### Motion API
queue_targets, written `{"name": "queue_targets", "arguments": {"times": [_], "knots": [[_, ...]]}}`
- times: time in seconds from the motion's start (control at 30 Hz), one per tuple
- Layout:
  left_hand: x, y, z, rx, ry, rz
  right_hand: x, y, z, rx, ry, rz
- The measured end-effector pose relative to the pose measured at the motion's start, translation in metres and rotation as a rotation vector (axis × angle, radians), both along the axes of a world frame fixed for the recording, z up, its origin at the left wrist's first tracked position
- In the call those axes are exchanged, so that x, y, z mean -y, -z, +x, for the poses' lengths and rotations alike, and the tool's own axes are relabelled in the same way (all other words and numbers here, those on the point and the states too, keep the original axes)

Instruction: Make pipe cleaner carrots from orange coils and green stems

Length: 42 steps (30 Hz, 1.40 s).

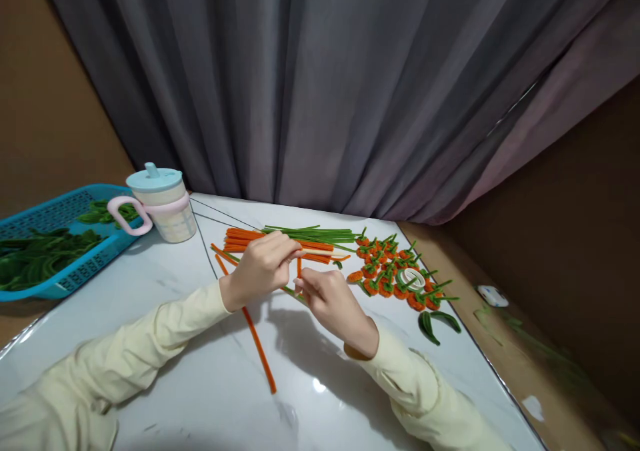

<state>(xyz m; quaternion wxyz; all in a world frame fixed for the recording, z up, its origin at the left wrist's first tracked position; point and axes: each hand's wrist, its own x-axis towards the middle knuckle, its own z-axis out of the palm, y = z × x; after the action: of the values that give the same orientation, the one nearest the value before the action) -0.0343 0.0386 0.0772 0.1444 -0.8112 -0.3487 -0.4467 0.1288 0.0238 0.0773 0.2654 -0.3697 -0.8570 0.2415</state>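
My left hand is closed round a pale, tapered wooden stick that points to the right. An orange pipe cleaner hangs down from the stick by my left fingertips. My right hand, just to the right and lower, pinches the lower part of that pipe cleaner. Behind the hands lie a bundle of orange pipe cleaners and a bundle of green pipe cleaners. One loose orange pipe cleaner runs across the white table below my left wrist.
Several small orange pieces with green stems are grouped at the right, a white tape roll among them. Nearby lie green leaf shapes. A lidded mug and a blue basket of green pieces stand left. A grey curtain hangs behind.
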Motion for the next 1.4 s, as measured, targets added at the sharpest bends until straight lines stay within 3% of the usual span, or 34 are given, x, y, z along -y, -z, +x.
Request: {"name": "queue_targets", "arguments": {"times": [0.13, 0.27, 0.5, 0.7, 0.83, 0.93, 1.03, 1.13, 1.23, 1.4], "knots": [[0.000, 0.003, -0.001, -0.076, 0.065, -0.123, 0.000, -0.009, 0.010, 0.425, -0.038, 0.473], [0.004, -0.008, -0.003, -0.041, 0.219, -0.419, -0.013, -0.021, 0.028, 0.471, -0.054, 0.739], [0.011, -0.030, -0.003, 0.417, 0.458, -1.142, -0.029, -0.016, 0.033, 0.198, -0.062, 0.801], [0.010, -0.025, 0.006, 0.789, 0.577, -1.351, -0.034, 0.004, 0.024, 0.108, 0.063, 0.806], [0.009, -0.022, 0.010, 0.759, 0.471, -1.235, -0.038, 0.013, 0.019, 0.157, 0.196, 0.590], [0.009, -0.021, 0.011, 0.684, 0.386, -1.081, -0.036, 0.014, 0.016, 0.131, 0.187, 0.482], [0.008, -0.016, 0.011, 0.560, 0.234, -0.832, -0.029, 0.012, 0.014, 0.130, 0.107, 0.536], [0.005, -0.005, 0.011, 0.376, 0.077, -0.461, -0.023, 0.009, 0.015, 0.249, 0.047, 0.640], [0.002, 0.006, 0.011, 0.197, 0.072, -0.165, -0.018, 0.006, 0.017, 0.424, 0.002, 0.728], [0.000, 0.010, 0.007, -0.048, 0.066, -0.056, -0.017, -0.002, 0.018, 0.648, -0.038, 0.767]]}}
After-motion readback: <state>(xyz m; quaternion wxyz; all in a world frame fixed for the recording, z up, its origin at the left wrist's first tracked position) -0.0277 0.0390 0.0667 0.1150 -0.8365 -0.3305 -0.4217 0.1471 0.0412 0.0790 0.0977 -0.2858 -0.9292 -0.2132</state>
